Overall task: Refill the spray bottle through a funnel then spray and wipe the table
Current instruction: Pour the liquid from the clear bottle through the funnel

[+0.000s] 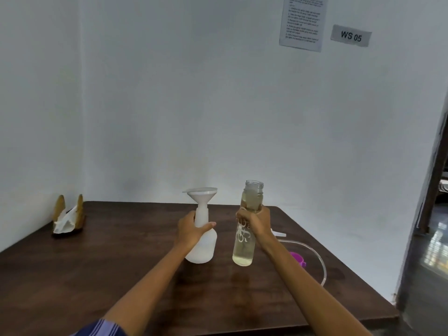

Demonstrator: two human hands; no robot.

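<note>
A white spray bottle (203,248) stands on the dark wooden table (97,275) with a white funnel (202,194) seated in its neck. My left hand (191,229) grips the bottle around its neck. Just to the right, my right hand (255,221) grips an uncapped clear bottle (244,246) of pale yellowish liquid, upright, its base at or just above the tabletop. The spray head (278,232) with its clear tube (315,258) lies on the table behind my right arm, partly hidden.
A purple cap (298,258) lies right of the clear bottle. A wooden holder with white cloth or napkins (68,219) sits at the table's far left. Walls close the back and left. The table's right edge drops off beside a doorway.
</note>
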